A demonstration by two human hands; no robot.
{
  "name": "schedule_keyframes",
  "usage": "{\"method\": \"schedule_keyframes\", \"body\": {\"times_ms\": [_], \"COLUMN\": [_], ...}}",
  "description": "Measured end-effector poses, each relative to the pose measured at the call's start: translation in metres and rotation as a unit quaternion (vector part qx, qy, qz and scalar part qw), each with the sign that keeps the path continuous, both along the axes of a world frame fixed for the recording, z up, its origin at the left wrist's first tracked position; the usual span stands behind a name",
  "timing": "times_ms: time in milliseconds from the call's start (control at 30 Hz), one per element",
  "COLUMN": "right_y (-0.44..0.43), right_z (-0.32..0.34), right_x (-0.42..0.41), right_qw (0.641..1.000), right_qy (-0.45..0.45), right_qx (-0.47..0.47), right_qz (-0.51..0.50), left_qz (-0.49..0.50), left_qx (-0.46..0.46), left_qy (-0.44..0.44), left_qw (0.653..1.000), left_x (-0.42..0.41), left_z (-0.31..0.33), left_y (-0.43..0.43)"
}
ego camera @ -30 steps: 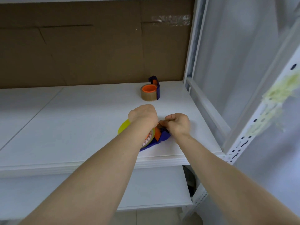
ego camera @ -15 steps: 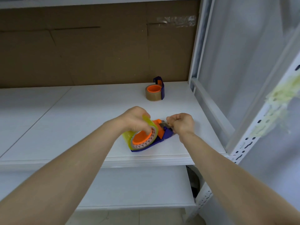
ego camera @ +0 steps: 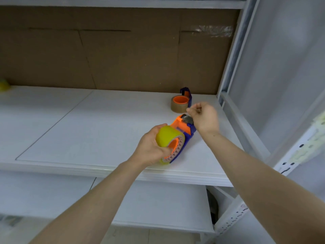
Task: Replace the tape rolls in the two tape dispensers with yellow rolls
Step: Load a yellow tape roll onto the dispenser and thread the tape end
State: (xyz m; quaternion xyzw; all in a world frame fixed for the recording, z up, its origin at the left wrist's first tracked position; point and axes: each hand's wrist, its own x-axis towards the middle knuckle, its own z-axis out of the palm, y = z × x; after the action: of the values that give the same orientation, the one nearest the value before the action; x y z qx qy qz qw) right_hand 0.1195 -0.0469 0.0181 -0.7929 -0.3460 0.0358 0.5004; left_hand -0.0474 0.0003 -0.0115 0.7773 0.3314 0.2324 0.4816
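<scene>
- The left hand (ego camera: 151,147) has its grip wrapped around the yellow roll (ego camera: 167,139), thumb on top and the other digits underneath, so the grip is pressed onto the roll.
- That roll sits on the orange hub of the near tape dispenser (ego camera: 184,132), a blue and orange one lying near the front edge of the white shelf (ego camera: 88,124) (a ring of small triangles shows around the roll's core).
- The right hand (ego camera: 204,117) hovers just past the dispenser's cutter end, thumb and forefinger tips pinched together; whether a strand of tape is between them I cannot tell.
- Further back, near the cardboard backing (ego camera: 123,55), the second tape dispenser (ego camera: 186,95) lies on the shelf with a brown roll (ego camera: 178,105) on its orange hub, close behind the right hand.
- At the far left edge of the shelf a second yellow object (ego camera: 3,85) is partly visible, too cut off to identify.
- A lower shelf (ego camera: 158,203) shows beneath the arms.
</scene>
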Motion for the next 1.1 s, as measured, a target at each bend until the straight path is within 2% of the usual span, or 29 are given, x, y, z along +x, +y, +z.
{"method": "schedule_keyframes", "body": {"times_ms": [233,467,633,833,1100], "right_y": [-0.001,-0.004,-0.005,-0.001,0.002], "right_z": [0.009,0.010,0.010,0.014,0.024], "right_x": [-0.003,-0.007,-0.009,-0.013,-0.017], "right_qw": [0.988,0.987,0.992,0.998,0.997], "right_qy": [-0.132,-0.142,-0.115,-0.032,0.017], "right_qx": [-0.081,-0.073,-0.046,0.005,0.032], "right_qz": [0.014,-0.013,-0.030,-0.057,-0.065], "left_qz": [-0.005,-0.010,-0.010,-0.008,-0.008], "left_qx": [0.020,0.034,0.038,0.026,0.027], "left_qy": [0.002,0.029,0.009,-0.012,-0.026], "left_qw": [1.000,0.999,0.999,1.000,0.999], "left_x": [-0.010,-0.013,-0.015,-0.018,-0.025], "left_z": [-0.007,-0.008,-0.013,-0.017,-0.021], "left_y": [0.003,0.004,0.004,0.005,0.006]}}
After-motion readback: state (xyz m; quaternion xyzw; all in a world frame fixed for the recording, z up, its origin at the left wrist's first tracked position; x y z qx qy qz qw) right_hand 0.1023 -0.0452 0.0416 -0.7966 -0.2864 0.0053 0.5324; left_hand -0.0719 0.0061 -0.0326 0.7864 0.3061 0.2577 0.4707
